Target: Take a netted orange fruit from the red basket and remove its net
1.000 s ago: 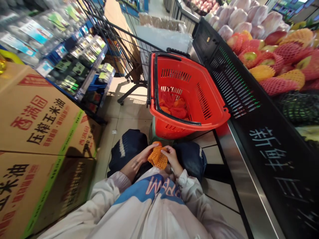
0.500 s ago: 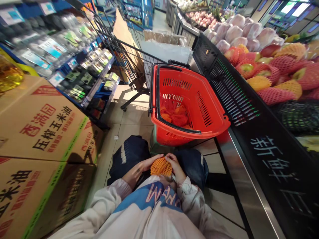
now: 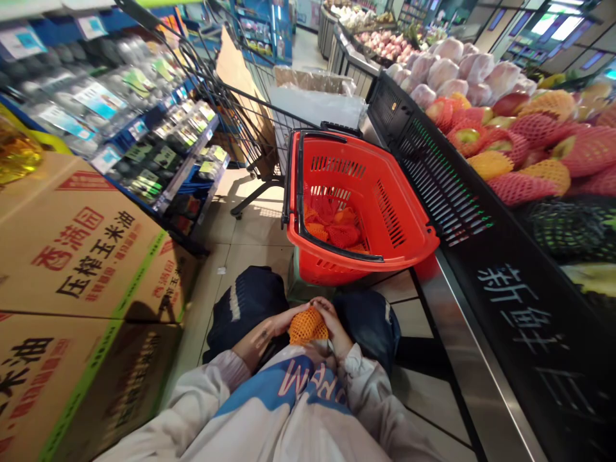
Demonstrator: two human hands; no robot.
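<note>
Both hands meet over my lap, just in front of my knees. My left hand [image 3: 278, 319] and my right hand [image 3: 332, 319] are cupped around an orange fruit in an orange foam net sleeve [image 3: 307, 326], fingers curled over its top. Directly ahead, a red plastic shopping basket [image 3: 409, 221] sits tilted, its black handles folded down. Inside it lie several more orange net sleeves and fruit [image 3: 334, 226].
Stacked cardboard boxes [image 3: 77, 256] with red print stand at my left, shelves of bottles [image 3: 120, 109] behind them. A black produce counter [image 3: 505, 282] runs along the right, piled with netted fruit [image 3: 524, 154]. A metal trolley [image 3: 250, 122] stands beyond the basket on the tiled floor.
The net sleeve now covers the fruit; a second ago its top was bare. Both hands have closed over it and drawn slightly nearer my body.
</note>
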